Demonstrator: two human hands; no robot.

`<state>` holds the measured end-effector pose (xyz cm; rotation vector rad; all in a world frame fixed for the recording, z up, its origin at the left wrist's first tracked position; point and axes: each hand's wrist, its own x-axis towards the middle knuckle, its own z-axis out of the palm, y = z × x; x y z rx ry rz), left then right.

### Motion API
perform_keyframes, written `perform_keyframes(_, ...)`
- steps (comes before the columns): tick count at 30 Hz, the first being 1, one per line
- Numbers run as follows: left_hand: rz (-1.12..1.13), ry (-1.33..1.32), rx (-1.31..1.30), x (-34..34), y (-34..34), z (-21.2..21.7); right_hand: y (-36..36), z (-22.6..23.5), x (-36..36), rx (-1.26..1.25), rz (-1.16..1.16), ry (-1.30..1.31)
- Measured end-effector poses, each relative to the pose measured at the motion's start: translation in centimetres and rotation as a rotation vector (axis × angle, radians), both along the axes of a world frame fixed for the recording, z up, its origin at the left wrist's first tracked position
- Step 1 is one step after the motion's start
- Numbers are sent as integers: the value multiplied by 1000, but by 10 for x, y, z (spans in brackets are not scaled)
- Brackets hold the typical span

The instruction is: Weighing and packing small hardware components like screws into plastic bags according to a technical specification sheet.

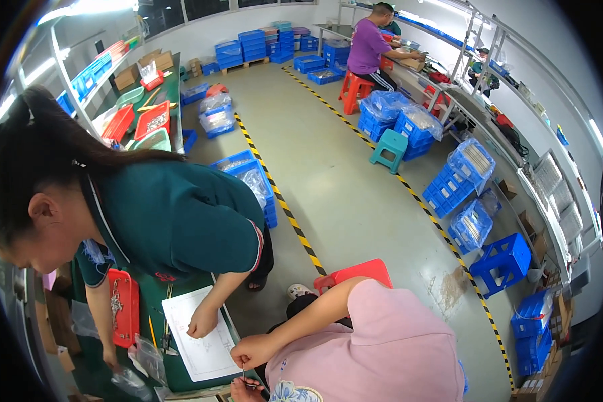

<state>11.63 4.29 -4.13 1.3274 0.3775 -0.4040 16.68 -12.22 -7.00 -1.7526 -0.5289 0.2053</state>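
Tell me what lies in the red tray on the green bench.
The red tray holds a scatter of small metal parts; too small to identify. A co-worker's forearm covers its left edge, so anything beneath stays hidden.

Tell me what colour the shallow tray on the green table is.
Red; the tray shows best in the head view.

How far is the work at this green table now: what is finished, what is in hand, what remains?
Done: no finished piece shows clearly. In hand: the right hand pinches a thin rod-like piece beside the green table; the left hand, mostly cut off, meets it from below. A co-worker's hand rests on a drawing sheet. Left: small metal parts lie in the red tray.
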Motion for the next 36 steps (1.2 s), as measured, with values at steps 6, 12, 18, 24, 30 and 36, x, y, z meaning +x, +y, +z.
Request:
perform_keyframes(6, 10, -58, -46, -7, 12, -17, 0, 25, -3, 37, 38, 623)
perform_keyframes(12, 14, 72, -24, -5, -7, 1, -16, 26, -5, -17, 89, 625)
perform_keyframes(18, 72, 100, -27, -8, -3, 2, -15, 26, -6, 139, 113, 586)
perform_keyframes(24, 131, 139, -123, -20, -4, 6, -8, 30, -8, 176, 186, 483)
perform_keyframes(30, 156, 74, -100, -25, -5, 4, -4, 39, 1, -10, 130, 826)
perform_keyframes(36, 170, 81, -77, -19, -2, 7, -3, 29, 2, 6, 168, 518)
